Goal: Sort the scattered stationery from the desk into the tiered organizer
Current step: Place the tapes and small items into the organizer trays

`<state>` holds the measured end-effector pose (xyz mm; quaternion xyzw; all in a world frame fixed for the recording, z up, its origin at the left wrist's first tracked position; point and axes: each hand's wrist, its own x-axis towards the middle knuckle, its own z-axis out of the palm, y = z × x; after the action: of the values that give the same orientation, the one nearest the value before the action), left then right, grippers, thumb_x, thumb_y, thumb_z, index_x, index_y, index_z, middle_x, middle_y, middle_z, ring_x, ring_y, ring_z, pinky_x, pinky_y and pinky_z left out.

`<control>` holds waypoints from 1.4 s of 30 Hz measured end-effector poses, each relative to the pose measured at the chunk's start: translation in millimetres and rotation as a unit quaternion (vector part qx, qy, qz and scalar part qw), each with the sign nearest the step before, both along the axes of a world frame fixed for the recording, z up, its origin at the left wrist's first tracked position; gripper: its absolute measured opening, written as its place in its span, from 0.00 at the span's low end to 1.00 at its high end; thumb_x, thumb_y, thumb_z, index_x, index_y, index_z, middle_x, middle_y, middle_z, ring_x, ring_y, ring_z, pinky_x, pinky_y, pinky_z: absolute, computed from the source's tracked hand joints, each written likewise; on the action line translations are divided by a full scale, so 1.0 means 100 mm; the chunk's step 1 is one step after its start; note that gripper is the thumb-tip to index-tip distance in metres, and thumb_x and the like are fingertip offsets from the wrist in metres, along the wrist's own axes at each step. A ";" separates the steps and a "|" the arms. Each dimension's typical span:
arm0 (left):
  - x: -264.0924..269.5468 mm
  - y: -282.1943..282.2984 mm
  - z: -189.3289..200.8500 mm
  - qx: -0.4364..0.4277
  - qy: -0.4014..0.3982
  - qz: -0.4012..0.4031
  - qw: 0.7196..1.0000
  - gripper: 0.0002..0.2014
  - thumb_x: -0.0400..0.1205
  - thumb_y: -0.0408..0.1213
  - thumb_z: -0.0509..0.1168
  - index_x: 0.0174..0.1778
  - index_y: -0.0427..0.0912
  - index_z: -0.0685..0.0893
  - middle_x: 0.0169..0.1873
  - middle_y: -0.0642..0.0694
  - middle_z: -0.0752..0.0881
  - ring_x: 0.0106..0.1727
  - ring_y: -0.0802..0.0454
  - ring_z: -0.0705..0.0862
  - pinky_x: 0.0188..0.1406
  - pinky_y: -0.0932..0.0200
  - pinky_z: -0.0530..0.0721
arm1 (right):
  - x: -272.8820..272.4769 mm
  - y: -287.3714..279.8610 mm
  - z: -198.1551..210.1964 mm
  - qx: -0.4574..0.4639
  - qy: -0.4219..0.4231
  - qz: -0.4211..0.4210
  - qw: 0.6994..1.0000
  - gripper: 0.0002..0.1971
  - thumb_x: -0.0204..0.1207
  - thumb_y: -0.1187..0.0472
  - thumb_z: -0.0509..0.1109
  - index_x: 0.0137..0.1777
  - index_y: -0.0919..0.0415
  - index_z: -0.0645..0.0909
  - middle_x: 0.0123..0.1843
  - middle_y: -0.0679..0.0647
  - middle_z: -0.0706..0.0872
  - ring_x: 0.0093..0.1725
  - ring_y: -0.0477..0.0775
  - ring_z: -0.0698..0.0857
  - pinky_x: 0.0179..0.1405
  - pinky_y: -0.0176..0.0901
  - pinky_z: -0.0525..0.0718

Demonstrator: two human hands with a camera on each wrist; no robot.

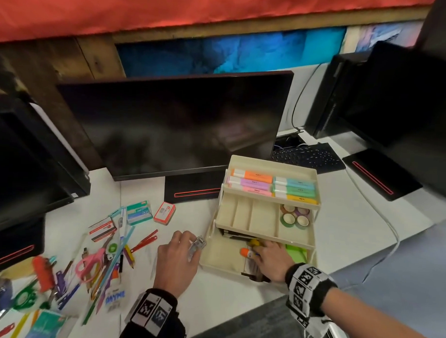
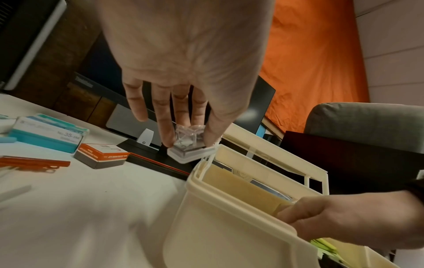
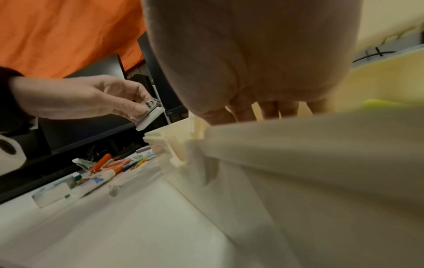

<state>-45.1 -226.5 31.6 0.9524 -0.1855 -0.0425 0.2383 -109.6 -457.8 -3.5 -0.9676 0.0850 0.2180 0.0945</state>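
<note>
The cream tiered organizer [image 1: 269, 162] stands open on the white desk. Its top tier holds pastel highlighters [image 1: 272, 185], and the middle tier holds washi tape rolls [image 1: 295, 217]. My right hand [image 1: 270, 257] reaches into the bottom tier beside green sticky notes [image 1: 296, 255]. Its fingers curl on an orange-capped glue stick [image 1: 247, 252]. My left hand [image 1: 186, 246] pinches a small clear stapler [image 2: 188, 149] just off the organizer's left wall [image 2: 206, 208]. In the right wrist view the stapler [image 3: 150, 116] hangs above the organizer's corner [image 3: 160, 137].
Scattered stationery [image 1: 105, 255] covers the desk at left: pink scissors, pencils, rulers, an orange tool. Staple boxes [image 1: 139, 212] and a red-white box [image 1: 164, 212] lie near the monitor [image 1: 173, 126]. A keyboard [image 1: 308, 156] and a white cable [image 1: 389, 240] are at right.
</note>
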 end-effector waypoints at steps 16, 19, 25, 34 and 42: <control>-0.02 -0.51 0.29 -0.084 -0.047 -0.079 0.992 0.06 0.81 0.44 0.65 0.53 0.53 0.78 0.48 0.58 0.75 0.46 0.59 0.78 0.53 0.64 0.67 | -0.55 -0.58 0.54 0.034 -0.342 -0.133 0.929 0.11 0.79 0.54 0.64 0.48 0.54 0.88 0.53 0.48 0.82 0.51 0.50 0.72 0.48 0.41 0.73; -0.08 -0.77 0.34 -0.089 -0.043 -0.141 0.985 0.08 0.82 0.45 0.62 0.56 0.54 0.77 0.51 0.59 0.74 0.51 0.59 0.76 0.58 0.64 0.68 | -0.59 -0.63 0.45 -0.044 -0.256 -0.093 0.961 0.21 0.79 0.44 0.50 0.47 0.50 0.84 0.49 0.46 0.83 0.48 0.51 0.76 0.44 0.48 0.77; -0.16 -1.21 0.42 -0.064 -0.024 -0.233 0.970 0.12 0.84 0.46 0.59 0.63 0.50 0.75 0.59 0.55 0.73 0.53 0.62 0.64 0.64 0.64 0.65 | -0.56 -0.61 0.45 -0.015 -0.221 -0.084 0.972 0.16 0.80 0.43 0.43 0.50 0.48 0.70 0.48 0.42 0.81 0.50 0.50 0.76 0.53 0.49 0.68; -0.07 -1.56 0.40 -0.041 0.001 -0.277 0.960 0.15 0.84 0.43 0.61 0.65 0.45 0.77 0.56 0.48 0.75 0.57 0.52 0.75 0.67 0.56 0.68 | -0.40 -0.72 0.43 0.054 -0.255 -0.180 0.949 0.05 0.78 0.59 0.67 0.49 0.48 0.82 0.45 0.40 0.87 0.51 0.51 0.77 0.49 0.47 0.66; -0.12 -1.86 0.39 0.029 -0.002 -0.242 0.970 0.14 0.82 0.43 0.61 0.60 0.40 0.79 0.57 0.43 0.78 0.57 0.44 0.79 0.63 0.48 0.72 | -0.37 -0.70 0.43 -0.044 -0.234 -0.195 0.951 0.06 0.76 0.55 0.65 0.45 0.46 0.84 0.48 0.44 0.87 0.52 0.54 0.77 0.51 0.51 0.62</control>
<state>-57.4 -412.8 70.2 0.8857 -0.4097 -0.1023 0.1929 -146.8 -527.4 39.5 -0.9592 0.2571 -0.0413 0.1099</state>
